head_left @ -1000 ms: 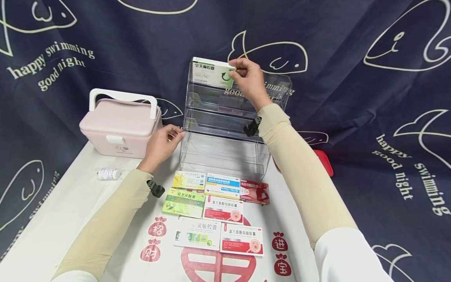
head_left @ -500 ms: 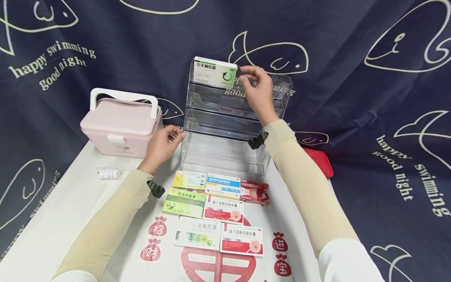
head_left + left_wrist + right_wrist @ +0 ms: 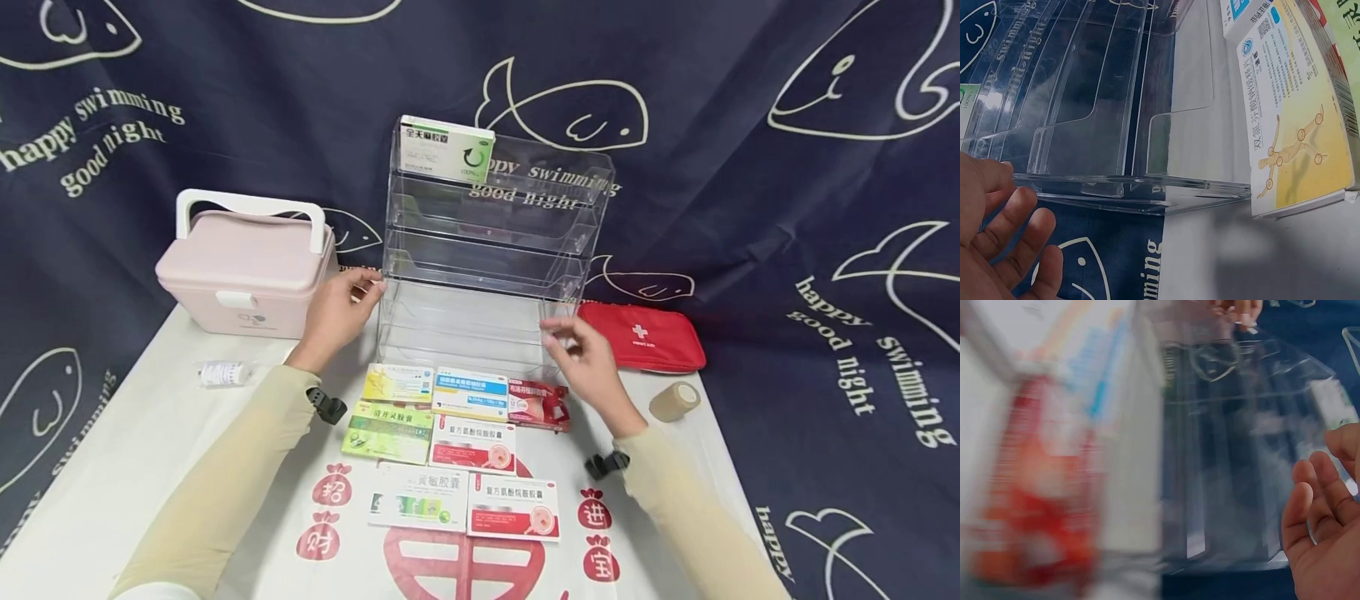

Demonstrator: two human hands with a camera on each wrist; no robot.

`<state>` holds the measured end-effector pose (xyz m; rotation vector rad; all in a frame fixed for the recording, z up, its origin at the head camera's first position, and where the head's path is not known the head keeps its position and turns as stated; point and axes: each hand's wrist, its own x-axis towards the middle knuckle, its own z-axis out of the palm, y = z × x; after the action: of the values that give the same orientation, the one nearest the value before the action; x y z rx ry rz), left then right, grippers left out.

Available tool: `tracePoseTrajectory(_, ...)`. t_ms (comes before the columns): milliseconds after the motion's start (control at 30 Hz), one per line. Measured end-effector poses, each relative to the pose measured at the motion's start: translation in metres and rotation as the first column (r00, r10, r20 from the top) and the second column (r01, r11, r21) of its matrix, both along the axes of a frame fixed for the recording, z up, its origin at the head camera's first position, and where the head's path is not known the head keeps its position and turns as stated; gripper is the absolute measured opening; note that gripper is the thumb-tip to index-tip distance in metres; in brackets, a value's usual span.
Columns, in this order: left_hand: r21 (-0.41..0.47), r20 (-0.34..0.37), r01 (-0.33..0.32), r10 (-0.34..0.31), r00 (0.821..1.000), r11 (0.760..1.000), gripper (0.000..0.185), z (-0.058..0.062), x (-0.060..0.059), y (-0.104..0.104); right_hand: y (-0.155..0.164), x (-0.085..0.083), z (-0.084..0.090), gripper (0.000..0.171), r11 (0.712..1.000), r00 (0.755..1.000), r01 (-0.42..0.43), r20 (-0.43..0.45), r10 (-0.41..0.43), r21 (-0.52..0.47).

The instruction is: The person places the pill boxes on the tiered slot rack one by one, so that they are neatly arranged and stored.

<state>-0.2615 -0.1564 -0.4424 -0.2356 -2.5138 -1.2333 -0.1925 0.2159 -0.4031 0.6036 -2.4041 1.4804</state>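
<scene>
A clear tiered acrylic rack (image 3: pixel 487 250) stands at the back of the table. A white and green medicine box (image 3: pixel 446 150) sits on the left of its top tier. My left hand (image 3: pixel 358 293) rests its fingertips against the rack's left edge; in the left wrist view its fingers (image 3: pixel 1013 228) lie straight beside the rack's wall (image 3: pixel 1116 125). My right hand (image 3: pixel 572 340) hovers low at the rack's front right corner, just above a red box (image 3: pixel 538 403), fingers relaxed and holding nothing. The right wrist view is blurred, with my open right hand (image 3: pixel 1322 512) before the rack (image 3: pixel 1235 456).
Several flat medicine boxes (image 3: pixel 450 454) lie in rows in front of the rack. A pink carry case (image 3: pixel 243 262) stands at the left with a small bottle (image 3: pixel 221 372) before it. A red first-aid pouch (image 3: pixel 645 335) and a tape roll (image 3: pixel 673 401) lie at the right.
My right hand let go of the white and green box on the top tier and came down to the rack's front right corner. The left hand stayed put.
</scene>
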Motion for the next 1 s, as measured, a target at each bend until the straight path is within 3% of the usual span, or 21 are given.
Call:
tracePoseTrajectory(200, 0.011, -0.009, 0.008, -0.008, 1.000, 1.000, 0.023, 0.000, 0.000, -0.001, 0.031, 0.040, -0.046, 0.022, 0.994, 0.978, 0.108, 0.177, -0.112, 0.033)
tracePoseTrajectory(367, 0.025, -0.009, 0.004, -0.004, 1.000, 1.000, 0.023, 0.001, 0.002, 0.000, 0.045, 0.055, -0.071, 0.024, 0.987, 0.944, 0.148, 0.289, -0.161, 0.068)
tracePoseTrajectory(667, 0.007, -0.004, 0.004, -0.004, 1.000, 1.000, 0.024, 0.000, 0.003, 0.000, 0.070, 0.039, -0.117, 0.031, 0.975, 0.929, 0.176, 0.304, -0.210, 0.137)
tracePoseTrajectory(1000, -0.002, 0.004, 0.006, -0.006, 1.000, 1.000, 0.024, 0.002, 0.002, -0.001, 0.078, 0.024, -0.121, 0.043, 0.966, 0.919, 0.143, 0.334, -0.210, 0.214)
